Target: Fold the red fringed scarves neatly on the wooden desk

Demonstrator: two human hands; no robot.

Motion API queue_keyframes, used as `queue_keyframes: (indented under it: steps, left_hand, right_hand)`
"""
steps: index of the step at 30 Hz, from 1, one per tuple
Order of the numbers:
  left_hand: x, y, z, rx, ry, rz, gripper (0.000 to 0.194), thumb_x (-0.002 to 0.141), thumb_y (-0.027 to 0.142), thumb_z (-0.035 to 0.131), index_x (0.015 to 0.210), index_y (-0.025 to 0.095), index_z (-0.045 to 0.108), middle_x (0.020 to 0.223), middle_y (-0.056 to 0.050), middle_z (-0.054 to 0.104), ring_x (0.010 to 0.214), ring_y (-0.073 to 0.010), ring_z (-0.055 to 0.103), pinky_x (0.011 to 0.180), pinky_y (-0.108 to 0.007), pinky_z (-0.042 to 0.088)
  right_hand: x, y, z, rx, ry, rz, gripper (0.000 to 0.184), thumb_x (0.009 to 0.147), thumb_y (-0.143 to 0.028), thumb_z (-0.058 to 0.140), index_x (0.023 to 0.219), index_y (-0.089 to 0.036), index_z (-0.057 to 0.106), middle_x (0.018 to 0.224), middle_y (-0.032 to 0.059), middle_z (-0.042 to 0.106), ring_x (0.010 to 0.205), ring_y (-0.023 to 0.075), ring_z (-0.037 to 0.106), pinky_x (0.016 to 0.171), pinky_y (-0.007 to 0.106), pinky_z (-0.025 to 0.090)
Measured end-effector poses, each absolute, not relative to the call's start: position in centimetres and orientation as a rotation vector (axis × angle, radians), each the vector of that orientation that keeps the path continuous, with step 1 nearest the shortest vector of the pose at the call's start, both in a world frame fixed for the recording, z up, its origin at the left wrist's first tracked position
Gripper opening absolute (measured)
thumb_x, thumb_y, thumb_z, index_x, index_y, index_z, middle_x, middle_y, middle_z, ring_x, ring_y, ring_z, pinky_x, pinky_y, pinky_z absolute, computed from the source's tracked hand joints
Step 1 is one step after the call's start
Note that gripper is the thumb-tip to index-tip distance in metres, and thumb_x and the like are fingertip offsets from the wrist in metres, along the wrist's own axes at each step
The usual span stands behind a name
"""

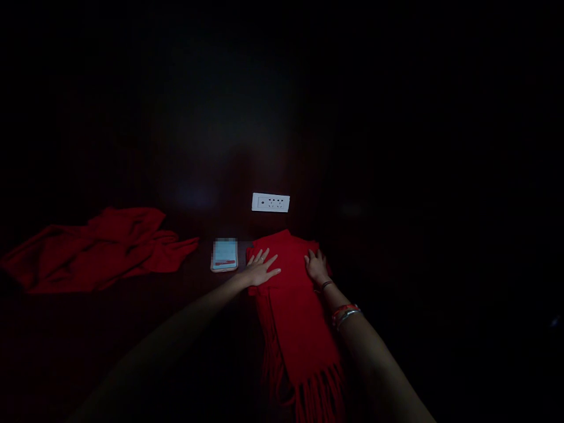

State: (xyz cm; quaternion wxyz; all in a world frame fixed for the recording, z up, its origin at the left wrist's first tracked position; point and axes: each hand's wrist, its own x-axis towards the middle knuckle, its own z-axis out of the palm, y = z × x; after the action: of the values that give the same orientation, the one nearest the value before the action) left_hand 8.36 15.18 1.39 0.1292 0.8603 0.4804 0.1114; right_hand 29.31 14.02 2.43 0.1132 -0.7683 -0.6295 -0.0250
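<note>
- A left hand [261,271] is pressing on a red fringed scarf [299,320], palm down, fingers spreading wide, gripping nothing.
- A right hand [316,265] is resting at the scarf's right edge, fingers bending; whether they are pinching fabric, one cannot tell.
- The scarf is lying on a dark counter [194,285], its fringe trailing toward the wearer.
- A lit phone [225,254] is lying just left, between scarf and crumpled red cloth [110,252].

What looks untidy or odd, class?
The red cloth on the left lies crumpled in a heap, unlike the smoother fringed scarf under the left hand and right hand. No spill or damage shows, but much is too dark to judge.
</note>
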Motion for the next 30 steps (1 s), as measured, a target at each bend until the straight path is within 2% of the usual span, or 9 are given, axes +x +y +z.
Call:
queue_keyframes:
  steps: [3,6,8,11,17,21,23,25,30]
  left_hand:
    - [8.4,16.0,2.1,2.364,1.544,0.532,0.055,0.08,0.05,0.033,0.128,0.024,0.027,0.138,-0.011,0.011,0.125,-0.0255,0.007,0.099,-0.04,0.014]
    - [8.2,17.3,3.5,2.126,1.783,0.709,0.058,0.076,0.035,0.049,0.126,0.013,0.03,0.125,-0.018,0.036,0.116,-0.0255,0.033,0.093,-0.033,0.028]
    - [7.8,18.3,4.5,2.064,1.811,0.725,0.065,0.068,0.027,0.059,0.125,0.011,0.03,0.113,-0.015,0.049,0.104,-0.023,0.047,0.085,-0.028,0.037]
    - [7.1,19.7,5.4,2.081,1.763,0.764,0.064,0.067,0.024,0.061,0.124,0.014,0.032,0.105,-0.008,0.055,0.093,-0.0169,0.053,0.078,-0.022,0.041]
    - [6.8,19.8,5.0,2.152,1.773,0.759,0.043,0.071,0.017,0.054,0.114,0.016,0.047,0.106,-0.008,0.053,0.098,-0.0177,0.049,0.085,-0.023,0.037]
    - [8.3,17.8,4.6,2.173,1.858,0.779,0.053,0.075,0.014,0.045,0.126,0.018,0.031,0.127,-0.015,0.031,0.111,-0.0254,0.038,0.088,-0.035,0.033]
    - [9.0,16.8,4.3,2.308,1.815,0.846,0.053,0.079,0.022,0.041,0.129,0.021,0.023,0.136,-0.013,0.014,0.12,-0.0277,0.023,0.093,-0.041,0.025]
    - [9.3,16.1,3.7,2.532,1.642,0.781,0.051,0.082,0.037,0.035,0.13,0.023,0.022,0.138,-0.008,0.008,0.124,-0.0271,0.011,0.097,-0.044,0.017]
    - [8.0,15.7,1.2,2.671,1.372,0.355,0.063,0.078,0.058,0.023,0.131,0.024,0.017,0.138,-0.008,0.009,0.125,-0.0271,0.005,0.098,-0.044,0.013]
  right_hand:
    - [30.5,14.9,2.9,-2.169,-1.72,-0.091,0.047,0.076,-0.01,0.031,0.123,-0.007,0.035,0.115,0.0156,0.045,0.102,0.0179,0.047,0.086,0.025,0.033]
    - [31.4,15.7,3.8,-2.056,-1.702,-0.109,0.047,0.067,-0.005,0.036,0.112,-0.011,0.049,0.106,0.0093,0.052,0.094,0.0159,0.05,0.083,0.022,0.036]
    - [31.4,16.1,4.4,-1.98,-1.709,-0.142,0.045,0.065,-0.003,0.035,0.104,-0.013,0.056,0.105,0.0074,0.051,0.095,0.0157,0.049,0.084,0.022,0.036]
    - [31.1,16.2,4.8,-1.878,-1.725,-0.204,0.043,0.065,-0.003,0.033,0.098,-0.014,0.059,0.108,0.0072,0.047,0.1,0.0161,0.045,0.087,0.023,0.034]
    - [30.5,15.8,4.0,-1.996,-1.808,-0.281,0.039,0.074,-0.009,0.032,0.103,-0.014,0.056,0.116,0.0087,0.041,0.1,0.0169,0.044,0.087,0.024,0.033]
    - [29.2,15.7,3.5,-2.112,-1.81,-0.241,0.036,0.08,-0.02,0.029,0.102,-0.015,0.057,0.119,0.0131,0.041,0.106,0.0254,0.04,0.087,0.036,0.031]
    - [28.4,15.7,3.6,-2.094,-1.814,-0.311,0.04,0.083,-0.028,0.024,0.114,-0.018,0.047,0.13,0.0111,0.03,0.117,0.0283,0.025,0.091,0.043,0.024]
    - [28.1,15.6,3.7,-2.058,-1.925,-0.319,0.045,0.084,-0.039,0.021,0.125,-0.024,0.033,0.136,0.0067,0.02,0.122,0.0288,0.014,0.094,0.048,0.017]
    - [29.6,15.7,2.7,-2.24,-2.139,0.048,0.055,0.081,-0.053,0.014,0.131,-0.029,0.013,0.138,0.0048,0.014,0.124,0.0276,0.011,0.094,0.052,0.013]
